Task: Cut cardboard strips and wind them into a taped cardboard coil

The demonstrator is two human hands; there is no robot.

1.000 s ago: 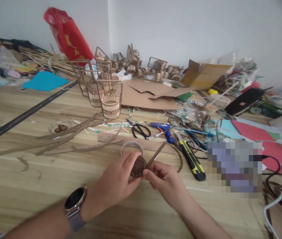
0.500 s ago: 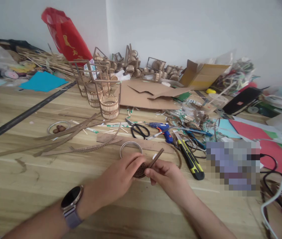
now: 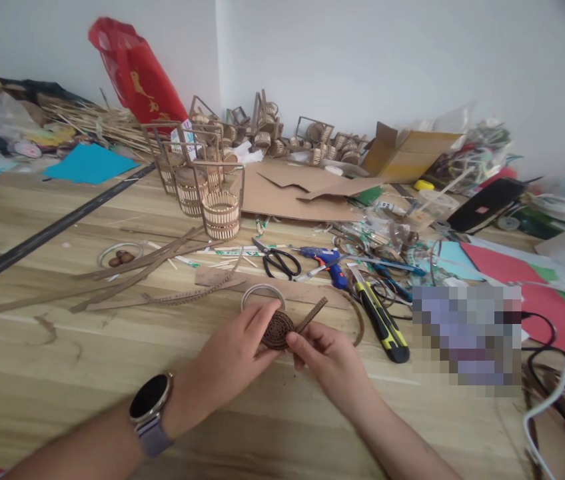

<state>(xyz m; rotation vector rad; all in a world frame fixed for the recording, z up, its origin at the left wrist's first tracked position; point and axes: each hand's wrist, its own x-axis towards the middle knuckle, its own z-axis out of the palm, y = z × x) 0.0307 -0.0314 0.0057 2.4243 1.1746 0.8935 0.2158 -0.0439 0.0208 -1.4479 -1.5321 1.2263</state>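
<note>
Between my hands is a tight round coil of brown corrugated cardboard strip, its spiral face turned up toward me. My left hand grips the coil's left edge, thumb below and fingers above. The thumb and fingers of my right hand pinch the strip at the coil's right side, and its loose end sticks up past them. Just behind the coil lies a pale ring, partly covered by my left fingers. A flat cardboard strip lies beyond it.
A yellow-black utility knife, a blue glue gun and black-handled scissors lie beyond my right hand. Small slatted buckets stand at the back. Long cardboard strips and a ring with brown balls lie left.
My left fingers have drawn back from over the coil, so more of its spiral face shows. The coil is tilted more toward me; my right hand still pinches the strip.
</note>
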